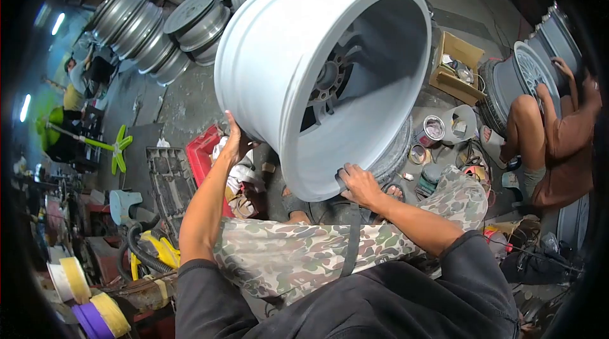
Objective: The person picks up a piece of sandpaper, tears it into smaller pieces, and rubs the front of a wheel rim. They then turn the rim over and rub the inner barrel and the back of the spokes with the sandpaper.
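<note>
The left hand [235,142] and right hand [360,185] were apart: the left spread against the smooth, matte grey barrel of the wheel rim [266,66], the right clamped on its round lip. The deep, hollow cylinder tilted between and beyond them. A red plastic tray [200,156] lay just beside the left.

The floor [203,94] is grey and looks worn, with some pale marks and darker patches. At the left side, 2 white tube lights [58,23] shine brightly in a bluish haze. Near them is a lime-green star-shaped base [118,148], and closer, a light blue plastic stool [124,205]. The upper right remains rather dim.
</note>
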Available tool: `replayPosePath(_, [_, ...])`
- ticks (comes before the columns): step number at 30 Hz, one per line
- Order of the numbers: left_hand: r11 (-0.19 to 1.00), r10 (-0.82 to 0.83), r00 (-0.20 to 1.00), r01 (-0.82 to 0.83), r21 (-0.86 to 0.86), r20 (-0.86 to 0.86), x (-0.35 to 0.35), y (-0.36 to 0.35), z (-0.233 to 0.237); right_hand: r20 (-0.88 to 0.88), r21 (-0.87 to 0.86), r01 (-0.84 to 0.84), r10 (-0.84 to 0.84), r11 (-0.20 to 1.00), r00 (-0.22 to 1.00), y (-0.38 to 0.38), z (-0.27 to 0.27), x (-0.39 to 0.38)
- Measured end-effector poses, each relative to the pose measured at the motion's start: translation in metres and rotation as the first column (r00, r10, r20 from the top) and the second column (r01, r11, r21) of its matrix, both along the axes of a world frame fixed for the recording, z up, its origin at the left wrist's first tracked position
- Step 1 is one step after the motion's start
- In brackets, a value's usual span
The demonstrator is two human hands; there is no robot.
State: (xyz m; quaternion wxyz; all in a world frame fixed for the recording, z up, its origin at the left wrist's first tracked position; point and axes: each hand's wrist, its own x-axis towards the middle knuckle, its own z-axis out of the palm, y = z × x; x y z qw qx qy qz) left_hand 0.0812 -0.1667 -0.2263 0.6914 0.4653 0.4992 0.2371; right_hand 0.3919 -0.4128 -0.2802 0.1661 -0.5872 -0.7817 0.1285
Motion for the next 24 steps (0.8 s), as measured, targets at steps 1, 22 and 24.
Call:
replayPosePath(1, [1.0,0.004,1.0,-0.004,0.009,-0.012,-0.002,0.003,-0.006,0.008,-0.017,-0.001,0.001,1.0,1.0,-0.001,-0.002,-0.001])
replayPosePath(22, [0.542,0.469,0.876,-0.185,0.82,-0.113,0.114,0.086,0.148,-0.672,-0.058,0.155,-0.153,0.986,0.725,0.033,0.113,-0.057])
replayPosePath(24, [0.565,0.479,0.876,-0.261,0.783,-0.054,0.101,0.092,0.136,-0.701,-0.007,0.109,-0.082,0.994,0.708,0.03,0.105,-0.059])
